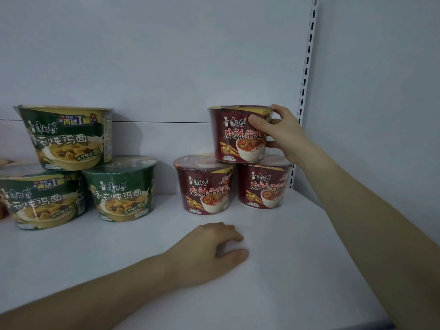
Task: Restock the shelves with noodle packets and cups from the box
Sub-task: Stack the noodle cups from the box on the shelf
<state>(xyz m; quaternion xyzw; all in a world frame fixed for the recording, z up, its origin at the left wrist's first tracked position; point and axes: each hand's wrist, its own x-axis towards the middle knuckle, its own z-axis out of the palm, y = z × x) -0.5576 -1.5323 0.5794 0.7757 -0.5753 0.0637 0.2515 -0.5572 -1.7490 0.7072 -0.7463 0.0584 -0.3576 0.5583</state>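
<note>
My right hand [276, 134] grips a dark red noodle cup [235, 134] by its right side; the cup rests on top of two matching red cups [206, 186] [264, 184] at the back right of the white shelf [297, 234]. To the left, three green noodle cups form a similar stack: one on top [69, 136] and two below [42, 198] [121, 189]. My left hand [214, 248] lies palm down on the shelf in front of the red cups, fingers curled and holding nothing. The box is out of view.
A slotted metal upright [307, 63] runs up the back right corner beside the side wall. A sliver of an orange item [2, 208] shows at the far left edge. Bare white shelf surface stretches in front of both stacks.
</note>
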